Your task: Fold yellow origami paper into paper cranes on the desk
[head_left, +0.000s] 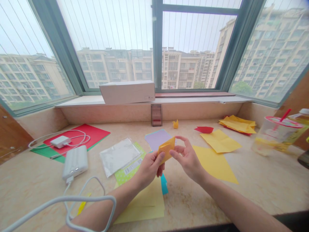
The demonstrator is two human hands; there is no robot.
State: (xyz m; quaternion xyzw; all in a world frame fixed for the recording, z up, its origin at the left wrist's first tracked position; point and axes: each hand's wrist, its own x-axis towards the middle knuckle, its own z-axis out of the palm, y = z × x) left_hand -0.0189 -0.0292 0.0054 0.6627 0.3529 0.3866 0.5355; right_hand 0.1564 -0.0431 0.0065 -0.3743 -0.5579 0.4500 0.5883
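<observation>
On the window sill [202, 99], a white box [127, 92] is being supported, and pale apartment buildings [116, 66] are being seen through the panes [116, 24], which are being bordered by a green-grey frame [158, 48]. At the left of the surface [265, 183], a white power bank [75, 162] is being connected to a white cable [82, 198], and behind it a white charger [60, 141] is being seen. At the right, a bottle [299, 129] is being partly hidden by a clear cup [267, 137], in whose lid a red straw [285, 115] is being held.

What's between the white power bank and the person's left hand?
In the head view, a plastic sleeve, partly over a green packet, lies between the power bank and the left hand.
</observation>
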